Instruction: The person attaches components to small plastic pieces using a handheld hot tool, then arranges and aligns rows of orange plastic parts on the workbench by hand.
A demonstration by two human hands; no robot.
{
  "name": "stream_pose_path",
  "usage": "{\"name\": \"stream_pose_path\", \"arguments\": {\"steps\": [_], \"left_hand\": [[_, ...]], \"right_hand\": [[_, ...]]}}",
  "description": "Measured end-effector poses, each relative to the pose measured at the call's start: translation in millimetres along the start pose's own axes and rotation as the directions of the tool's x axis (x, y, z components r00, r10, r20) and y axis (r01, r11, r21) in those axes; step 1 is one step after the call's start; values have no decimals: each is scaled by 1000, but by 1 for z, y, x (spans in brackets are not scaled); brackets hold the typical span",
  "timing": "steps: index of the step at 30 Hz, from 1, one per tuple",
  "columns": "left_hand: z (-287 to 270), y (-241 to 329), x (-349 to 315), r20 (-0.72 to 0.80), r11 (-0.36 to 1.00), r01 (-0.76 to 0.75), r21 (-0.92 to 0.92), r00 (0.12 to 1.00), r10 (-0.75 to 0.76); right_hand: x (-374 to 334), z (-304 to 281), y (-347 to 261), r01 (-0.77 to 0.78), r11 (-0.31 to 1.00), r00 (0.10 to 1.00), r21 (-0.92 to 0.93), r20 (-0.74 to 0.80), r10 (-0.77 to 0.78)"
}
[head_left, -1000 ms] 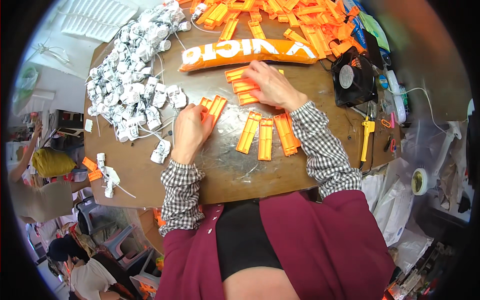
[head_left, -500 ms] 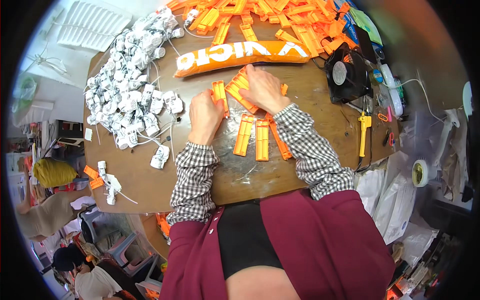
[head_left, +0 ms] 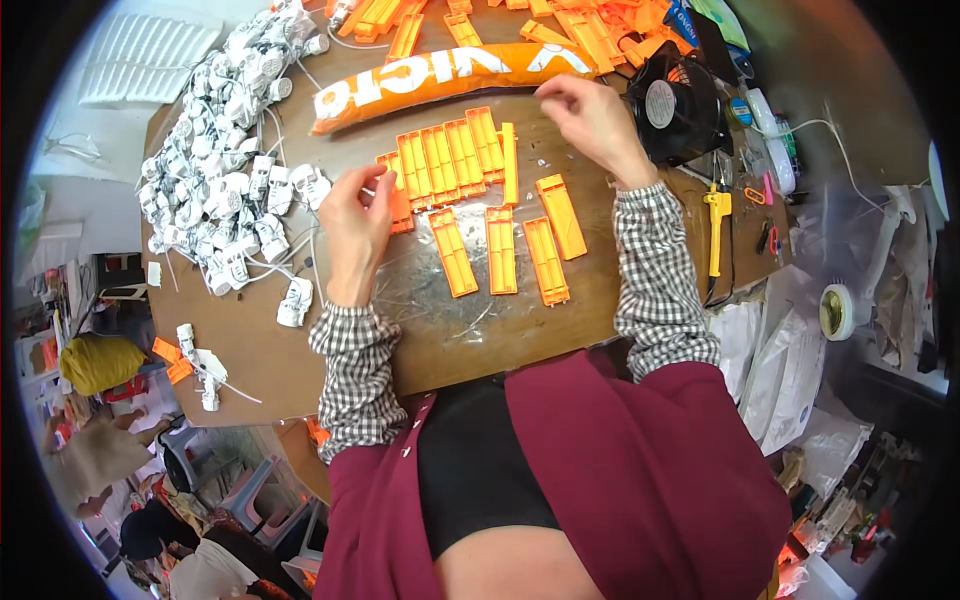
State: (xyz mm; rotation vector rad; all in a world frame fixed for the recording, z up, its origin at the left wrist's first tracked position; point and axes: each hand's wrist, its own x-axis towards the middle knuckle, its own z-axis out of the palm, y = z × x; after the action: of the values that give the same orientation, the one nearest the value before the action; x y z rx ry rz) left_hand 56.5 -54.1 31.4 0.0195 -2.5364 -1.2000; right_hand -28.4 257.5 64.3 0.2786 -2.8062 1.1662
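Slim orange plastic trays, shaped like battery holders, lie side by side in a row (head_left: 440,160) at the middle of the table. My left hand (head_left: 357,225) is at the row's left end, thumb and forefinger apart beside the leftmost tray (head_left: 398,200), seemingly touching its edge. To the right of the row, my right hand (head_left: 597,125) hovers with loosely bent fingers and nothing visible in them. A narrow tray (head_left: 510,162) stands against the row's right end. Several loose trays (head_left: 501,250) are spread nearer to me.
An orange printed bag (head_left: 460,82) stretches behind the row, with a heap of orange trays (head_left: 590,35) beyond. White corded parts (head_left: 225,180) are piled at left. A black fan (head_left: 678,108) and a yellow glue gun (head_left: 716,230) are at right. People sit at lower left.
My right hand has let go of the trays and moved right. Those trays now lie in an even row. The left hand stays by the row's left end. The whole view has shifted slightly.
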Motion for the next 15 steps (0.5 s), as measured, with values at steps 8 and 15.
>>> {"name": "stream_pose_path", "arguments": {"steps": [8, 15], "left_hand": [[-4, 30, -54, 3, 966, 147, -210, 989, -150], [25, 42, -98, 156, 993, -65, -103, 984, 81]], "right_hand": [[-31, 7, 16, 412, 911, 877, -23, 281, -389], [-38, -16, 43, 413, 875, 907, -253, 197, -371]]}}
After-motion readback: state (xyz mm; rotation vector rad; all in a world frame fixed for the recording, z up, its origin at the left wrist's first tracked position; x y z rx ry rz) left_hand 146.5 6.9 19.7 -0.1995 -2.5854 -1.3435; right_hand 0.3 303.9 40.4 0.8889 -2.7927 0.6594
